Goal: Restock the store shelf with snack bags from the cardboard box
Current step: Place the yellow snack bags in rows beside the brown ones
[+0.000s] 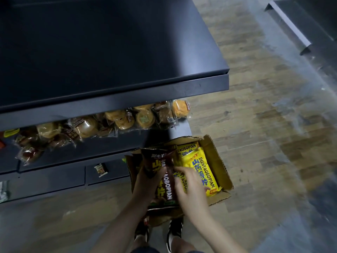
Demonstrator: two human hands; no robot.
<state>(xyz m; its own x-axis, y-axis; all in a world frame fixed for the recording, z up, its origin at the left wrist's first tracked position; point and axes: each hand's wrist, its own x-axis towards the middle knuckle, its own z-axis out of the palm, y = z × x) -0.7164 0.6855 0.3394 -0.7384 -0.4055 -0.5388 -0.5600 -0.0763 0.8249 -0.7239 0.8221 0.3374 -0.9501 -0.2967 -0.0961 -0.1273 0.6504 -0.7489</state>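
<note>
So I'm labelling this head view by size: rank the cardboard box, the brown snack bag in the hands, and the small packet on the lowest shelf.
1. cardboard box, largest.
2. brown snack bag, partly covered by the left hand and right hand.
3. small packet, clearly smallest.

Shelf edge (pixel 113 99) overhead — box (pixel 215 161) open-topped
</note>
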